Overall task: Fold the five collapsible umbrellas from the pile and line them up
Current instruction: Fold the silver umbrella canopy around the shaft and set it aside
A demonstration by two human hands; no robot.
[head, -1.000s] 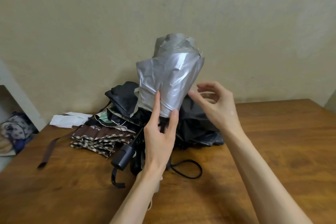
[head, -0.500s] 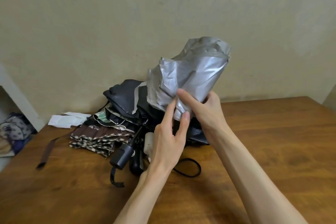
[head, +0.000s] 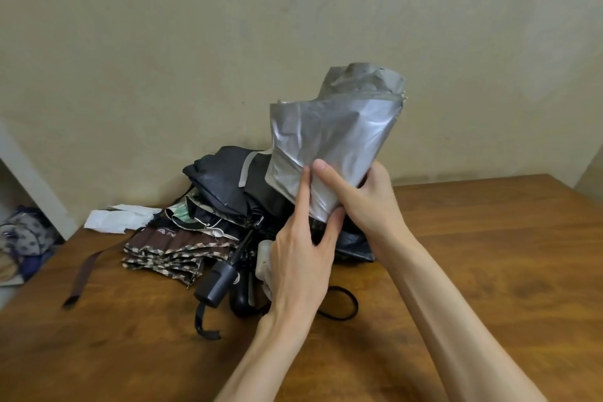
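A silver collapsible umbrella (head: pixel 336 137) stands tilted to the right above the pile, its loose canopy pointing up. My right hand (head: pixel 368 202) wraps around the canopy's lower end. My left hand (head: pixel 300 258) holds the same end from the front, index finger laid along the fabric; a pale handle (head: pixel 262 258) shows just left of that hand. Behind them lies the pile: a black umbrella (head: pixel 228 179), a brown checked-edge umbrella (head: pixel 169 248), and a black handle (head: pixel 215 281) pointing toward me.
The wooden table (head: pixel 489 271) runs up to a beige wall. White paper (head: pixel 114 219) lies at the back left. A brown strap (head: pixel 81 274) trails left of the pile and a black cord loop (head: pixel 342 303) lies near my left wrist. Bags sit off the table's left edge.
My right hand went from open beside the silver umbrella to gripping its lower end. The canopy tipped from upright toward the right, and my left hand shifted along the fabric.
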